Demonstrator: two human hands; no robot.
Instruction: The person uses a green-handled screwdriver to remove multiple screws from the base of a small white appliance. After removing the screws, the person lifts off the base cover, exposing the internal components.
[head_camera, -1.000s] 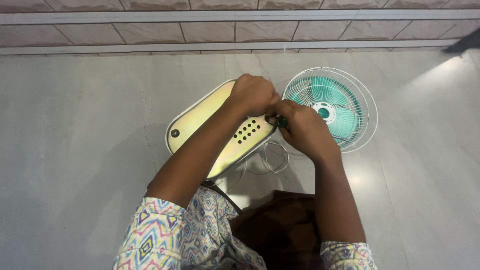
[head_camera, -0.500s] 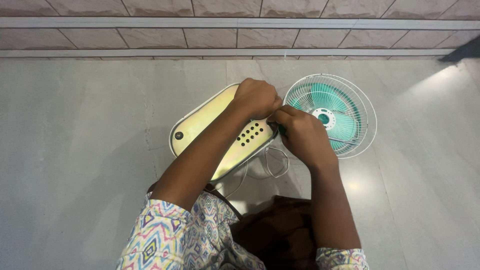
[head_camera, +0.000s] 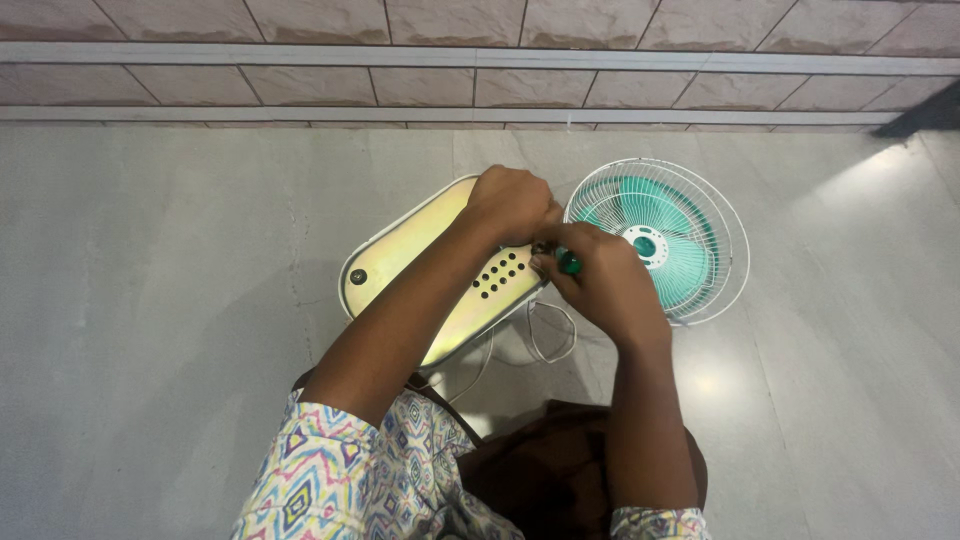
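A small fan lies on its side on the grey floor. Its yellowish metal base plate (head_camera: 420, 260), with several dark holes, faces up at the centre. Its white wire cage with teal blades (head_camera: 665, 240) lies to the right. My left hand (head_camera: 512, 203) is closed over the far edge of the base plate. My right hand (head_camera: 598, 282) grips a green-handled screwdriver (head_camera: 566, 262) whose tip meets the plate's edge just below my left hand. The tip itself is hidden by my fingers.
A white power cord (head_camera: 545, 340) loops on the floor below the base. A tiled wall (head_camera: 480, 60) runs along the far side. Grey floor stretches to the left and right. My patterned sleeves and dark lap fill the bottom.
The hands stay together at the base plate's edge. The camera has shifted slightly, so the fan sits a little lower and rightward in view.
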